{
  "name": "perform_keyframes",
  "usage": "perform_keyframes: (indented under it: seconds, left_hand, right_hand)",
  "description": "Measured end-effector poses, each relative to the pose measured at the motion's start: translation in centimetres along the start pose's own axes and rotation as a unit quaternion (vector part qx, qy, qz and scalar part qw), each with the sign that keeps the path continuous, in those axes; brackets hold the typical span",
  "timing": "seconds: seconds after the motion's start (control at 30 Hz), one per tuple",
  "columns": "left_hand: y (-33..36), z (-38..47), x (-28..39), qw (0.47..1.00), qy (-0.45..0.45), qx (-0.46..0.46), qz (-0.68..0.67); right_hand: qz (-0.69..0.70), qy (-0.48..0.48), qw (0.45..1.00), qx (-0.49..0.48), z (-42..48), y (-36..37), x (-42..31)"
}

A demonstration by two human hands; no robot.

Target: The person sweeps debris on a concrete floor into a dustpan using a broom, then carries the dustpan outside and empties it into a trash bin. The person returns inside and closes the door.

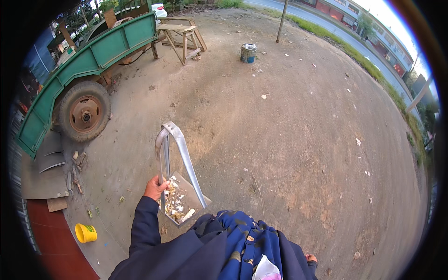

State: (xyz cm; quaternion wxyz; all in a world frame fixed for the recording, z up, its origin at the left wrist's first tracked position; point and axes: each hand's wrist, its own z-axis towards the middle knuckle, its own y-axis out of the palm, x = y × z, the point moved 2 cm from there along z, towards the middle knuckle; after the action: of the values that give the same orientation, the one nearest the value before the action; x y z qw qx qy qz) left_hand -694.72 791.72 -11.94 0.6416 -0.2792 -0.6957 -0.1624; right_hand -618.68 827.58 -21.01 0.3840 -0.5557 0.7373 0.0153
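Note:
A metal dustpan (191, 203) with a tall bent-metal handle hangs at my left side, in front of my dark jacket. My left hand (156, 188) is closed around one bar of that handle, low down near the pan. Scraps of white paper, dry leaves and dirt (176, 201) lie in the pan. At the lower right, my right hand (311, 258) shows only in small part beside my jacket. Whether it holds anything is hidden.
A green trailer (108, 49) with a rusty-hubbed wheel (86, 113) stands at the left. Beyond are a wooden sawhorse (180, 29), a blue bucket (248, 54) with litter and a pole (282, 22). A yellow bucket (84, 233) lies on its side at lower left.

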Motion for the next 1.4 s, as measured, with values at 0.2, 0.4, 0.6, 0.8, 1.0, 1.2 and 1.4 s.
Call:
perform_keyframes:
  seconds: [0.2, 0.4, 0.6, 0.8, 1.0, 1.2, 1.4]
  left_hand:
    - [2.4, 10.6, 0.7, 0.993, -0.113, 0.035, -0.029]
    - [5.9, 25.6, 1.4, 0.975, -0.002, 0.062, -0.214]
    - [8.6, 41.7, 2.9, 0.952, 0.001, 0.016, -0.307]
    - [12.7, 56.6, 5.0, 0.984, 0.003, 0.075, -0.161]
    - [16.8, 71.6, 8.4, 0.977, 0.006, 0.103, -0.189]
    - [18.5, 84.6, 11.1, 0.978, 0.043, 0.043, -0.198]
    - [21.9, 102.9, 13.4, 0.963, 0.053, -0.043, -0.262]
  right_hand:
    - [-0.084, -0.155, 0.965, -0.195, -2.2, 30.2, -16.6]
    - [-0.072, -0.228, 0.925, -0.295, -6.0, 48.0, -24.2]
    - [-0.64, -0.402, 0.635, -0.158, -2.4, 46.1, -24.4]
    - [-0.59, -0.196, 0.78, -0.075, 5.6, 50.9, -26.6]
    - [-0.311, -0.137, 0.936, -0.091, 4.0, 72.7, -39.1]
    - [-0.229, -0.325, 0.863, -0.312, -6.2, 102.8, -54.9]
    - [-0.188, -0.334, 0.834, -0.398, -8.7, 119.4, -61.7]
